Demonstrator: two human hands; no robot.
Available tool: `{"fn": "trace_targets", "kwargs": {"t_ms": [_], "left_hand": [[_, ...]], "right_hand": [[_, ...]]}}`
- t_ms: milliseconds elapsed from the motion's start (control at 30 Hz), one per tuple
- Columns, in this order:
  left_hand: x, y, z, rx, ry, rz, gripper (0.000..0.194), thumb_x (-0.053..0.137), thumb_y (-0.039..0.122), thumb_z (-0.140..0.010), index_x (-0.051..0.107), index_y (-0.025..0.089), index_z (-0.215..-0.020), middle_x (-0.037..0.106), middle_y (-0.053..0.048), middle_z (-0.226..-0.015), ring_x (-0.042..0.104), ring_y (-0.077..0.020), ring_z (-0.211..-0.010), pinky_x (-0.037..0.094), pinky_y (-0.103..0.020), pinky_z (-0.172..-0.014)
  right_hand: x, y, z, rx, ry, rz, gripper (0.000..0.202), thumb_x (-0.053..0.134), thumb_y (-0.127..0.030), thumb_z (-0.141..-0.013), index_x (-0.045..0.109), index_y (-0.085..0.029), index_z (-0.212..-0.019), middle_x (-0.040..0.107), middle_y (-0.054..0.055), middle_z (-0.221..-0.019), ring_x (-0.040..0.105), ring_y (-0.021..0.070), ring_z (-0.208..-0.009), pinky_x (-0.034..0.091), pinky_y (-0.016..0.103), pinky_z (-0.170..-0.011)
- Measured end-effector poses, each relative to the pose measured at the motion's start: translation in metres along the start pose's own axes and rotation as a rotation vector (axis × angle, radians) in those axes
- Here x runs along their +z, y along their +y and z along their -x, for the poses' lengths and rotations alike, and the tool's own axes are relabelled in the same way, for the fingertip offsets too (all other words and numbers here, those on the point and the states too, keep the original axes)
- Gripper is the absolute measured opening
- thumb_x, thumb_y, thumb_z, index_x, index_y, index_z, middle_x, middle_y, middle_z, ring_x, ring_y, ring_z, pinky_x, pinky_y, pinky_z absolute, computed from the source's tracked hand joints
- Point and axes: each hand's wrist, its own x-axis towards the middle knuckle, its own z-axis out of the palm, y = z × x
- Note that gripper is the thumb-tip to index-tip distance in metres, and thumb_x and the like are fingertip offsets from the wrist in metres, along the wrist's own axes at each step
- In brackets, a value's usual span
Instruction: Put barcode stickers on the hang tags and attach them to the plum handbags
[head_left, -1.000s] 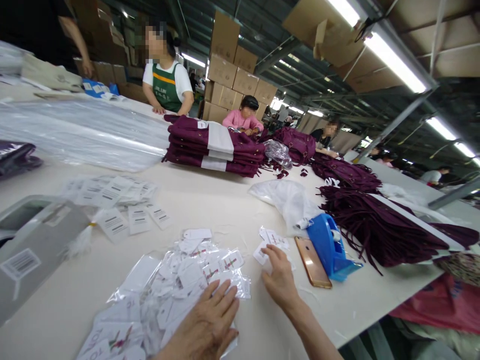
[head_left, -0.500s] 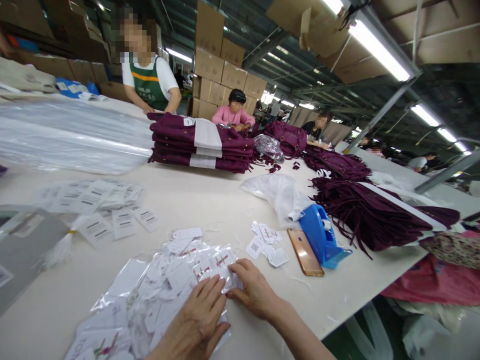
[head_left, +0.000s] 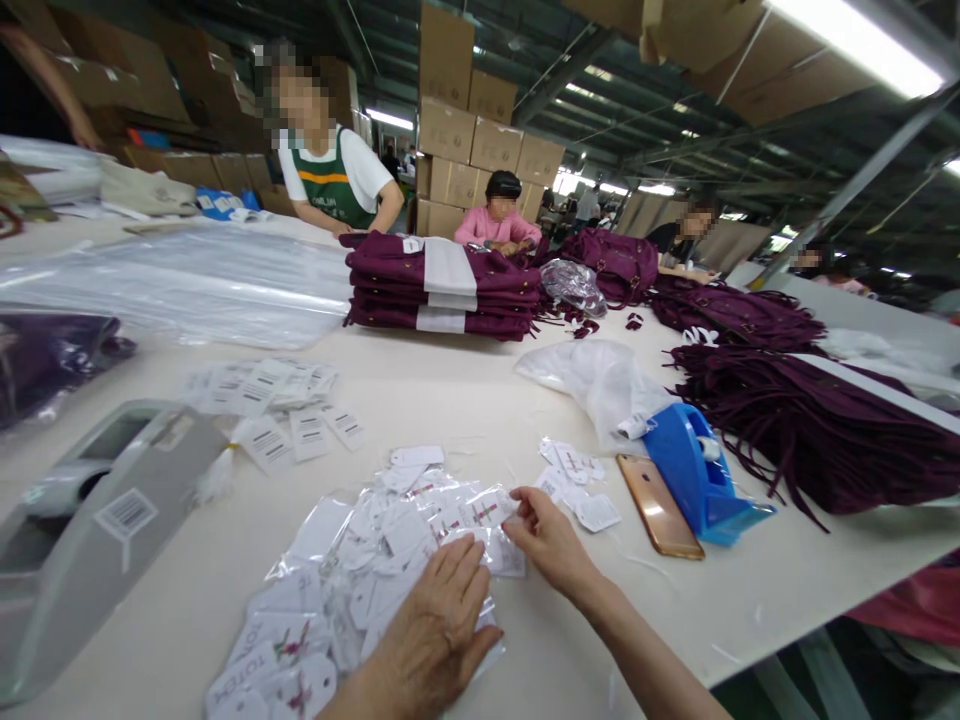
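A loose heap of white printed hang tags (head_left: 397, 530), many in clear plastic sleeves, spreads over the near part of the white table. My left hand (head_left: 435, 625) lies on its near right side, fingers stretched out flat over the tags. Just to its right, my right hand (head_left: 551, 540) pinches the edge of a sleeved hang tag (head_left: 486, 508) between thumb and fingers. Part of the heap is hidden under my left hand. A smaller group of white tags (head_left: 574, 465) rests beyond my right hand.
Right of my hands are a gold phone (head_left: 660, 505) and a blue tape dispenser (head_left: 694, 470). A grey device (head_left: 97, 540) stands left, near barcode labels (head_left: 262, 390). Folded maroon bags (head_left: 442, 285) are stacked farther back. People work across the table (head_left: 420, 390).
The view has turned left, so the table's things appear farther right. My right fingers have moved up along the sleeved tags, away from my left fingertips. My left hand stays flat on the heap.
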Motion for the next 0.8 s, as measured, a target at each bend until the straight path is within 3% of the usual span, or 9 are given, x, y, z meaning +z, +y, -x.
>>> {"fn": "trace_targets", "kwargs": {"t_ms": [100,167,300,400,467,633,800], "left_hand": [[-0.001,0.000,0.000,0.000,0.008,0.017,0.038,0.057,0.029,-0.079,0.051,0.010,-0.110,0.055,-0.017,-0.120,0.048,-0.0303,-0.114,0.045,-0.046,-0.092],[-0.002,0.000,-0.001,-0.013,0.013,0.031,0.037,0.054,0.031,-0.080,0.051,0.010,-0.110,0.055,-0.017,-0.121,0.047,-0.0294,-0.115,0.044,-0.045,-0.093],[-0.004,0.000,-0.002,-0.039,-0.016,0.060,0.037,0.053,0.039,-0.082,0.054,0.012,-0.106,0.056,-0.014,-0.120,0.048,-0.0282,-0.115,0.040,-0.045,-0.096],[-0.003,0.000,-0.002,-0.045,-0.042,0.076,0.039,0.052,0.042,-0.082,0.054,0.011,-0.105,0.056,-0.014,-0.120,0.046,-0.0280,-0.116,0.038,-0.045,-0.097],[-0.003,-0.001,-0.002,-0.045,-0.055,0.090,0.039,0.051,0.042,-0.082,0.054,0.011,-0.106,0.055,-0.015,-0.120,0.045,-0.0277,-0.117,0.036,-0.045,-0.098],[0.000,-0.001,-0.002,-0.021,-0.065,0.076,0.041,0.051,0.043,-0.082,0.055,0.010,-0.106,0.056,-0.015,-0.120,0.047,-0.0287,-0.115,0.037,-0.044,-0.097],[0.004,-0.003,-0.003,0.008,-0.028,0.030,0.040,0.050,0.043,-0.082,0.056,0.010,-0.104,0.059,-0.014,-0.116,0.050,-0.0293,-0.112,0.038,-0.043,-0.095]], "right_hand": [[-0.004,-0.004,-0.017,-0.109,0.002,0.071,0.040,0.055,-0.013,-0.072,0.053,-0.020,-0.111,0.047,0.008,-0.116,0.047,0.0196,-0.101,0.035,0.034,-0.090],[-0.007,-0.007,-0.028,-0.158,-0.067,0.091,0.034,0.062,-0.013,-0.066,0.060,-0.020,-0.099,0.051,0.007,-0.110,0.045,0.0216,-0.103,0.033,0.036,-0.092],[-0.014,-0.007,-0.040,-0.098,-0.134,0.035,0.016,0.068,-0.014,-0.057,0.058,-0.017,-0.069,0.055,0.002,-0.080,0.049,0.0182,-0.082,0.039,0.031,-0.076],[-0.029,0.000,-0.040,-0.023,-0.201,-0.052,0.013,0.063,-0.019,-0.061,0.050,-0.018,-0.058,0.046,-0.005,-0.056,0.044,0.0115,-0.058,0.036,0.024,-0.057],[-0.045,0.005,-0.038,0.020,-0.211,-0.120,0.016,0.062,-0.024,-0.061,0.048,-0.018,-0.057,0.044,-0.007,-0.052,0.042,0.0097,-0.053,0.033,0.022,-0.052],[-0.083,0.024,-0.036,0.112,-0.131,-0.267,0.022,0.061,-0.037,-0.062,0.052,-0.017,-0.063,0.050,-0.005,-0.055,0.043,0.0095,-0.052,0.032,0.022,-0.051],[-0.099,0.042,-0.039,0.207,0.075,-0.468,0.028,0.072,-0.038,-0.053,0.056,-0.016,-0.059,0.051,-0.004,-0.052,0.038,0.0077,-0.047,0.028,0.022,-0.045]]}}
